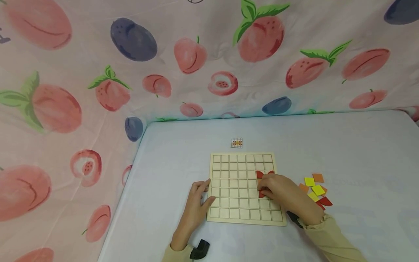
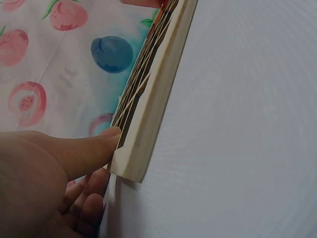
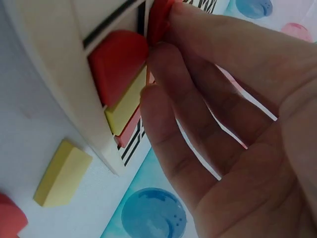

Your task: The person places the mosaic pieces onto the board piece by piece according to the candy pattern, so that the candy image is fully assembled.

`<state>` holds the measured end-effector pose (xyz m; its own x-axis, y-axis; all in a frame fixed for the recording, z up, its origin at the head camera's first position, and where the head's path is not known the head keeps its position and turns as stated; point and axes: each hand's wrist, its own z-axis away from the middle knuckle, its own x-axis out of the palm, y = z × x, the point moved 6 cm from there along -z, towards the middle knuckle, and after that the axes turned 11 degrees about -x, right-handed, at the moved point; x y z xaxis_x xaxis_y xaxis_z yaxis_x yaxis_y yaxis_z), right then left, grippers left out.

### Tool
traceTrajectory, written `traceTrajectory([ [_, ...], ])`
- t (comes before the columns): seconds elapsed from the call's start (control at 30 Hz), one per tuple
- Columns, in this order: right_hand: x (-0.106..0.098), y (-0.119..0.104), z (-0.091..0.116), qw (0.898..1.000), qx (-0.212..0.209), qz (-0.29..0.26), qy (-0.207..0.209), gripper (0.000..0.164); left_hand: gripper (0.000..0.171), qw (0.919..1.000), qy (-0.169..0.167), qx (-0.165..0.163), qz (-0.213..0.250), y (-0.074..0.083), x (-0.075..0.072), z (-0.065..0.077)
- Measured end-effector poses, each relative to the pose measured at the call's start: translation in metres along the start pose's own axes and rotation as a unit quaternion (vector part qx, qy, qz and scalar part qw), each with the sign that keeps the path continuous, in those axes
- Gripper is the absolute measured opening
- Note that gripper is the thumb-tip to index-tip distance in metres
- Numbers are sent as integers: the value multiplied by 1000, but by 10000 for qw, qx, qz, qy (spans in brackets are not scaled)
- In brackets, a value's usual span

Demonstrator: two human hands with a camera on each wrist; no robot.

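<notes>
A square wooden grid board (image 1: 234, 193) lies on the table. My left hand (image 1: 194, 207) rests at its left edge, thumb (image 2: 91, 152) touching the rim and the other fingers loosely bent beside it. Over the board's right part, my right hand (image 1: 279, 188) pinches a red piece (image 3: 159, 22) between thumb and fingertips, down at the grid. Nearby in the grid sit another red piece (image 3: 118, 62) and a yellow piece (image 3: 126, 101). From the head view, red pieces (image 1: 259, 174) show around the fingers, which hide part of the cells there.
Right of the board lie several loose pieces, among them an orange square (image 1: 318, 178), a yellow square (image 1: 309, 182) and a red petal-shaped piece (image 1: 325, 201). A small patterned card (image 1: 236, 142) lies beyond the board. Fruit-printed cloth (image 1: 193, 87) borders the white table (image 1: 170, 156).
</notes>
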<state>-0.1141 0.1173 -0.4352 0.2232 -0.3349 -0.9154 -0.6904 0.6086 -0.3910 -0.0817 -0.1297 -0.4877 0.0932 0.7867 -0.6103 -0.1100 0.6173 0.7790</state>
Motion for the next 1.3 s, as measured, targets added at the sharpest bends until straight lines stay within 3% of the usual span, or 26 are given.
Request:
traceTrajectory([
  [0.33, -2, 3, 4, 9997, 223, -32, 100, 15, 57, 10000, -4, 26, 19, 2, -1, 0],
  [0.83, -22, 18, 27, 9975, 320, 498, 379, 28, 58, 10000, 9, -6, -37, 0, 0, 0],
  [1.3, -22, 39, 46, 9954, 867, 397, 121, 29, 58, 10000, 28, 42, -40, 0, 0, 0],
])
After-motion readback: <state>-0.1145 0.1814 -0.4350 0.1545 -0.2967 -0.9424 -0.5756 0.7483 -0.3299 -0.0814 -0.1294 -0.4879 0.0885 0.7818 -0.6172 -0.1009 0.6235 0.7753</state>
